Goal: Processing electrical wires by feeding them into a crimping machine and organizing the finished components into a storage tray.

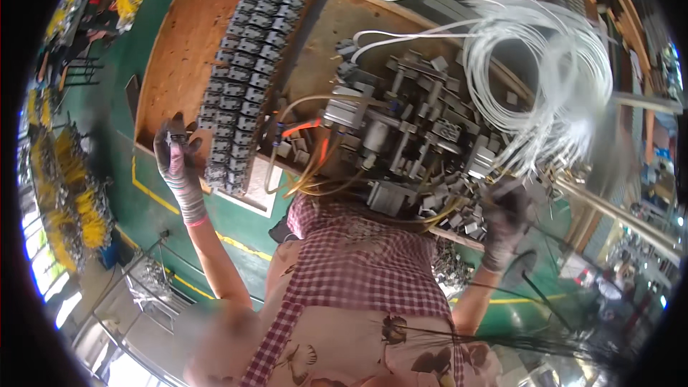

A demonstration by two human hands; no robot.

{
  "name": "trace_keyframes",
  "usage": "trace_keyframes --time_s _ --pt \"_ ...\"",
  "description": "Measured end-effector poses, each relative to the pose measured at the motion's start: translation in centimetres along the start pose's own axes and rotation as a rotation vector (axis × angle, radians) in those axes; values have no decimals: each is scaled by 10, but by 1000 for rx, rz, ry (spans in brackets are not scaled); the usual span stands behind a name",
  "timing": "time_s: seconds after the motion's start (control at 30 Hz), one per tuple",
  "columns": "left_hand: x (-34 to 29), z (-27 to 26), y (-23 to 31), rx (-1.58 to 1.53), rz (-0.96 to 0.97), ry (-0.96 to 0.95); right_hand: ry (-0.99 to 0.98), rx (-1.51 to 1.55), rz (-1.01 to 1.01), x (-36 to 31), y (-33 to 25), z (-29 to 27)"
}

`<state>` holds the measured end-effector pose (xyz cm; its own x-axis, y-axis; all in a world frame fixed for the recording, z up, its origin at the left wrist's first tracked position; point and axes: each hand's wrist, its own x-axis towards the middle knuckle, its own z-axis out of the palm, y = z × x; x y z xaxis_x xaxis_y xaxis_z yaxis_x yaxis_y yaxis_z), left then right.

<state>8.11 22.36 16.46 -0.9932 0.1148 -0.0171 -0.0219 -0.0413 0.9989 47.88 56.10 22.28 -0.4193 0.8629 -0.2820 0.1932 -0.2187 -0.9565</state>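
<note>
My left hand, in a striped work glove with dark fingertips, is closed around a small grey block-shaped part beside the wooden tray's left side. The part resembles the grey blocks standing in long tight rows on the tray. My right hand, gloved too, is at the right end of the bench by a heap of small silvery metal pieces. Its fingers are dark and blurred, so what they touch is hidden. Between the hands stands a metal fixture with cylinders and air hoses.
A large coil of white cables lies at the back right, with a few cable ends leading to grey blocks. A metal bar juts in at the right. Yellow bundles hang at the left, above green floor.
</note>
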Motion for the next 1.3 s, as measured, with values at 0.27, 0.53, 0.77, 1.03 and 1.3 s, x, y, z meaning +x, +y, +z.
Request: trace_keyframes --time_s 0.27,0.53,0.77,1.03,1.3 --pt "-99 190 -15 54 -26 -1324 -363 -364 -477 4 -6 93" --pt "-120 228 18 351 374 -1492 -366 -263 -339 8 6 69" --pt "-142 206 -12 87 -170 -1264 -602 -309 -316 15 -8 67" --pt "-139 235 -5 267 41 -1016 -392 -997 -680 51 6 79" --pt "-102 233 -35 911 975 -1405 -377 -1371 -594 76 17 105"
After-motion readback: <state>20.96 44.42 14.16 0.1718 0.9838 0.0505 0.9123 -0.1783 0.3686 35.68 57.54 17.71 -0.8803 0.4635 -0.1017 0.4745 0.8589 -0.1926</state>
